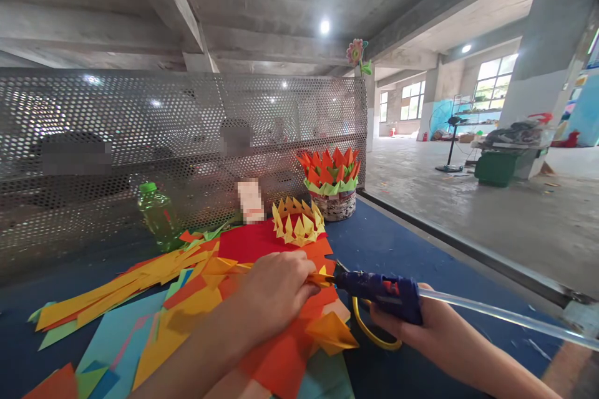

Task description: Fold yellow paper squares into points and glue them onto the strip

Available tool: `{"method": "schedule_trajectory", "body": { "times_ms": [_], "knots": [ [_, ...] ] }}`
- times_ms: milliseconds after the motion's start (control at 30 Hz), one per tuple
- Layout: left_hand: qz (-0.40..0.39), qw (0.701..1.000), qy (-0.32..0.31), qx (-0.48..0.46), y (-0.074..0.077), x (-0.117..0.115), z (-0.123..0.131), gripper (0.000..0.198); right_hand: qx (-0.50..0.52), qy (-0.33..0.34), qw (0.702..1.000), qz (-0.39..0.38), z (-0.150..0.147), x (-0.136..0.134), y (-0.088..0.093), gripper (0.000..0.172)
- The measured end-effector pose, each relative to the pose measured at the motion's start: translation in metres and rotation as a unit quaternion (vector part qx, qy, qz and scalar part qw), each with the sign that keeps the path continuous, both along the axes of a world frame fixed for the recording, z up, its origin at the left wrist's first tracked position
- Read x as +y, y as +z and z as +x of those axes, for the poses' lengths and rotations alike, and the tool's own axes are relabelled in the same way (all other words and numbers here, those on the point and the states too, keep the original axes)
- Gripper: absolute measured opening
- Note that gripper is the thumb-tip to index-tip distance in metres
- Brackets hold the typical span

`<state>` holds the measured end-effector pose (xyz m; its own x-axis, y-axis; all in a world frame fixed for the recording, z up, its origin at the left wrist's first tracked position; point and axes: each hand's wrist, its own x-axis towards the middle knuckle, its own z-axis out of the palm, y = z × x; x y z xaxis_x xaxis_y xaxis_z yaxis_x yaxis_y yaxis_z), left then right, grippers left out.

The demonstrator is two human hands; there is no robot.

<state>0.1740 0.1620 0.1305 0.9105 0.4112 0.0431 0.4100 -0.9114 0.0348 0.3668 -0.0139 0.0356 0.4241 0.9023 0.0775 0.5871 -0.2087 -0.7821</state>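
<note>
My left hand (281, 283) is closed, pinching a small folded piece of orange paper (322, 277). My right hand (428, 324) grips a dark blue hot glue gun (381, 290), its nozzle pointing left at that folded piece; whether the two touch I cannot tell. A long clear glue stick (505, 317) sticks out of the gun's back. Beneath the gun shows a yellow loop handle (358, 324), partly hidden. Just beyond my left hand stands a ring of yellow folded paper points (299, 234) on red paper (246, 243). Another orange folded piece (332, 331) lies below the nozzle.
Yellow and orange paper strips (121, 283) and coloured sheets (116, 336) cover the left of the blue table (402, 243). A green bottle (159, 218) and a layered red-and-green paper flower (332, 174) on a round base (339, 206) stand before a perforated metal screen (187, 106).
</note>
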Motion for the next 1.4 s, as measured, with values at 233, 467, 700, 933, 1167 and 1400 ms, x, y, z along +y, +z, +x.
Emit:
{"method": "schedule_trajectory", "body": {
  "times_ms": [233,467,700,933,1167,1400],
  "knots": [
    [0.002,1.000,0.000,-0.003,0.0011,-0.0008,-0.0011,0.021,-0.011,-0.009,1.000,-0.010,0.0002,-0.0016,0.0004,0.050],
    [-0.008,1.000,-0.002,-0.008,0.0013,0.0018,-0.0017,0.017,-0.013,-0.022,1.000,-0.012,0.0014,-0.0007,0.0000,0.052],
    [-0.019,1.000,0.004,-0.012,0.0044,0.0007,-0.0053,0.018,-0.009,-0.044,0.999,0.010,-0.0015,-0.0015,0.0008,0.052],
    [-0.024,1.000,0.004,-0.011,0.0063,0.0026,-0.0064,0.018,-0.006,-0.052,0.999,0.007,-0.0019,-0.0015,0.0041,0.054],
    [-0.019,1.000,0.009,-0.006,0.0081,0.0032,-0.0078,0.018,-0.001,-0.058,0.998,0.021,-0.0015,-0.0015,0.0033,0.049],
    [-0.013,1.000,0.014,-0.003,0.0095,0.0042,-0.0071,0.018,-0.026,-0.066,0.997,0.018,-0.0015,-0.0023,0.0078,0.049]
  ]
}}
